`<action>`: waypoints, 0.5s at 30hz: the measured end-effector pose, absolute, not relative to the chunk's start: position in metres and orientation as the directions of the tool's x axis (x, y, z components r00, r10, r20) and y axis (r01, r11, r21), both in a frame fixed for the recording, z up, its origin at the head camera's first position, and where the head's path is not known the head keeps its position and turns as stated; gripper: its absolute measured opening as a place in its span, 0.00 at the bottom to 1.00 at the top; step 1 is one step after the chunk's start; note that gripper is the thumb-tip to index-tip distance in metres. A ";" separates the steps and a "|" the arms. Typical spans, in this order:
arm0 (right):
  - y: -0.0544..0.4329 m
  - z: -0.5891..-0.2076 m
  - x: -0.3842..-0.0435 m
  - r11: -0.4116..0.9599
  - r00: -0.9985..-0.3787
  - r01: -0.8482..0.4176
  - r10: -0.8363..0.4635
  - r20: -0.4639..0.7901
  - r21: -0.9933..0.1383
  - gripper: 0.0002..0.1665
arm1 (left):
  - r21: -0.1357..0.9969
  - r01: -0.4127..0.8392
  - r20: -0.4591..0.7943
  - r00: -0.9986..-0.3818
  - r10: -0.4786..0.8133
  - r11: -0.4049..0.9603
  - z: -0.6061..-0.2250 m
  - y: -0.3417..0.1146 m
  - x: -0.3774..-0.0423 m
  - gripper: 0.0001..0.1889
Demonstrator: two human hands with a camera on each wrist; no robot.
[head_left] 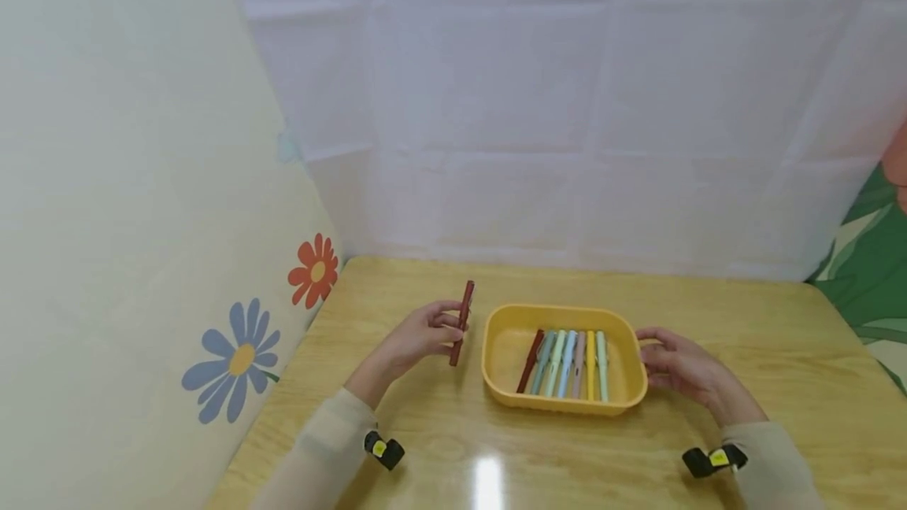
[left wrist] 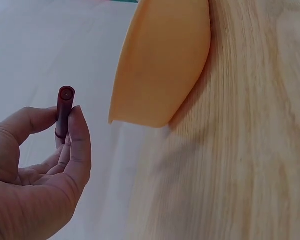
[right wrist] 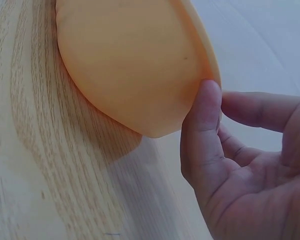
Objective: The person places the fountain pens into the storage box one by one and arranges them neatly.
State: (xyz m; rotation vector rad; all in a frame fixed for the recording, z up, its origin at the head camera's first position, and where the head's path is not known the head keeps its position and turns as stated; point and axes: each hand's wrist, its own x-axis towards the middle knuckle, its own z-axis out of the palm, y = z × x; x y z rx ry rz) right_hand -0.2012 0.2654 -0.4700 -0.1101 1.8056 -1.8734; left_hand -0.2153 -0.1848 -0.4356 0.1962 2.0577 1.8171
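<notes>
In my left hand (head_left: 423, 333) I grip a dark red pen (head_left: 463, 323) between thumb and fingers. It stands nearly upright, tilted a little, left of the yellow basket (head_left: 494, 393); one round end faces the camera in the left wrist view. Inside the basket several pens lie side by side, from another dark red pen (head_left: 528, 363) at the left through blue, pink and yellow (head_left: 591, 367) to a pale green one (head_left: 602, 367) at the right. At the basket's right end my right hand (head_left: 683, 364) holds the rim, with fingertips (right wrist: 207, 95) against the outer wall.
The basket stands on a wooden table (head_left: 425, 447) with a bright glare spot near its front. Behind hangs a creased white sheet (head_left: 489, 101). A wall with painted flowers (head_left: 242, 359) borders the left side, and painted green leaves (head_left: 871, 258) show at the right.
</notes>
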 end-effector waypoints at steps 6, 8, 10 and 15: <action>0.266 -0.470 -0.201 0.042 -0.853 0.318 -0.423 -0.305 -0.947 0.20 | 0.980 -0.152 -0.190 -0.905 0.381 0.127 -0.438 -0.176 -0.214 0.34; 0.266 -0.471 -0.201 0.045 -0.853 0.320 -0.421 -0.308 -0.946 0.21 | 0.981 -0.153 -0.188 -0.903 0.386 0.119 -0.438 -0.173 -0.213 0.34; 0.266 -0.471 -0.201 0.050 -0.853 0.319 -0.420 -0.310 -0.947 0.22 | 0.982 -0.148 -0.183 -0.901 0.393 0.118 -0.438 -0.170 -0.212 0.35; 0.267 -0.471 -0.203 0.049 -0.853 0.324 -0.416 -0.315 -0.945 0.22 | 0.982 -0.142 -0.180 -0.901 0.395 0.123 -0.435 -0.160 -0.211 0.34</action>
